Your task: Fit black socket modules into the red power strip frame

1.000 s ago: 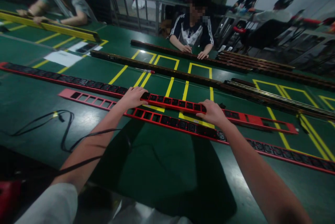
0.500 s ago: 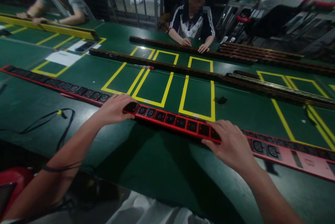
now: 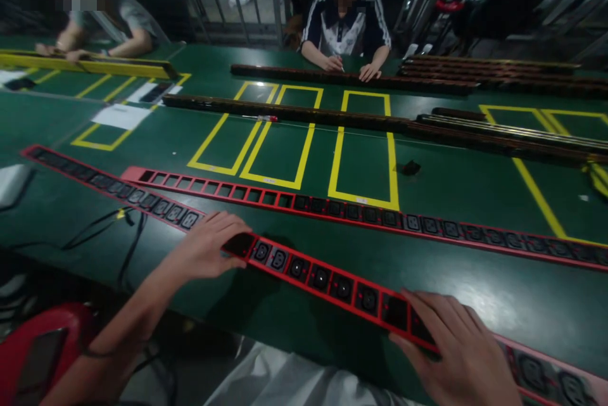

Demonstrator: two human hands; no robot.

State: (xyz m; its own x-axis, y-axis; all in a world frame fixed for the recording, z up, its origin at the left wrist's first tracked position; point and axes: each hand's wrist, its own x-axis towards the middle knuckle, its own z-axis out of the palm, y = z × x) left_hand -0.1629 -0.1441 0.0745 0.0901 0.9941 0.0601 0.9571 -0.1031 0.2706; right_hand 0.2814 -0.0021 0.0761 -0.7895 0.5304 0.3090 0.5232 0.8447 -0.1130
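Green tabletop (image 3: 475, 190) below; my left hand (image 3: 209, 247) and right hand (image 3: 460, 336) grip the nearer red strip (image 3: 332, 284); best supported evenly.

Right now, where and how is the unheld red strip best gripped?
Likely by both long edges around its middle, from above: the unheld strip lies flat, long and narrow, its left end close to the held strip.
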